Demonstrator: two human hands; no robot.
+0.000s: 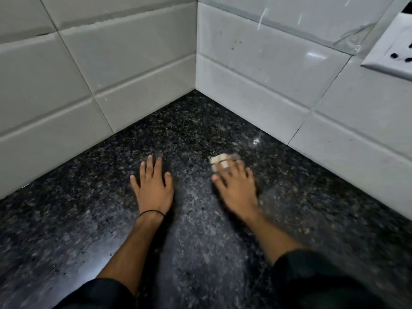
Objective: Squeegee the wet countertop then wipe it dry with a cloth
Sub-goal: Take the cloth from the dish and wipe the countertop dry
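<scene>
The dark speckled granite countertop (196,230) runs into a tiled corner. My left hand (153,186) lies flat on it, fingers spread and straight, holding nothing; a thin black band circles that wrist. My right hand (236,186) presses a small whitish cloth (217,161) onto the counter with straight fingers; the cloth shows only beyond the fingertips and is blurred. No squeegee is in view.
White wall tiles (124,70) close the corner on the left and right. A white socket plate (392,52) is mounted on the right wall, high up. Dark sleeves cover both forearms at the bottom of the view.
</scene>
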